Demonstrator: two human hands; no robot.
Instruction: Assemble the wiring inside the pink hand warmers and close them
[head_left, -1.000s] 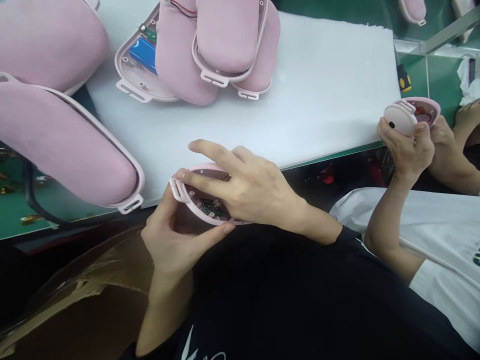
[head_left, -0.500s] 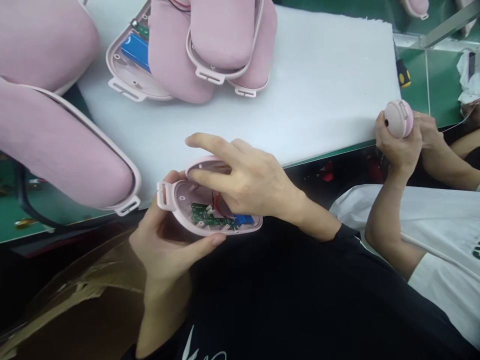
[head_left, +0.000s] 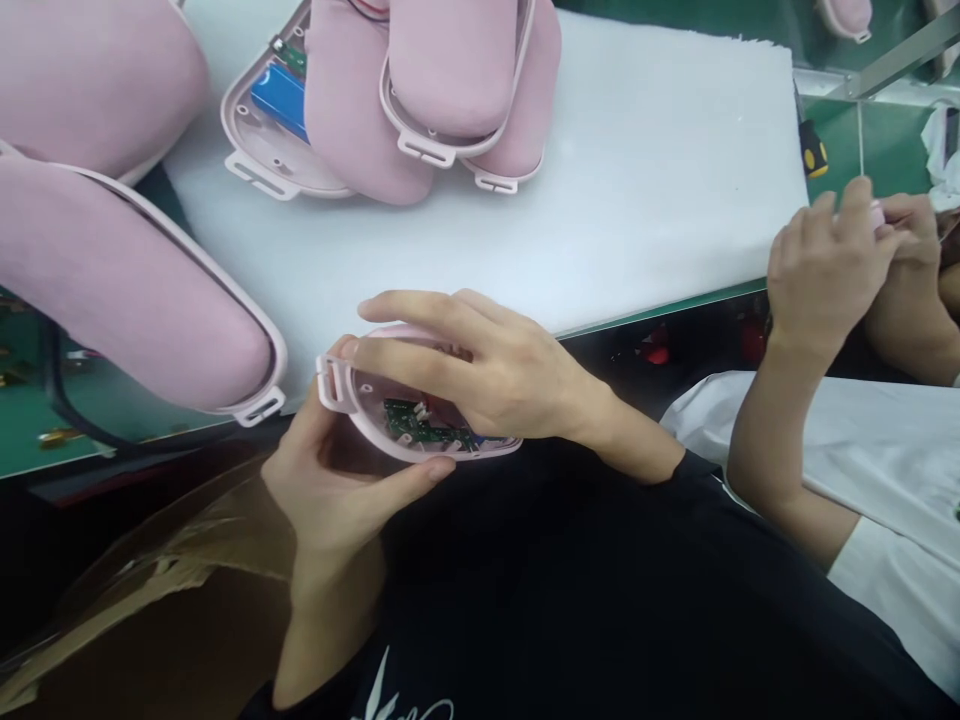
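Note:
My left hand grips a pink plastic casing half from its left end, thumb along the near rim and fingers behind. Inside the casing lies a green circuit board with a small white connector and wires; part of a blue block shows at its right. Over the casing, my right hand holds a second pink shell half tilted at the far side, with the index and middle fingers stretched over it. The right thumb and much of that shell are hidden behind the hand.
Several pink casings lie on a white foam sheet, one half exposing a blue battery. More pink casings rest at left. A co-worker's hands hold a pink item at right. A cardboard box sits below left.
My right hand has lowered slightly, bringing the second shell half closer over the open casing and covering more of its inside. The co-worker's hands have turned and moved right.

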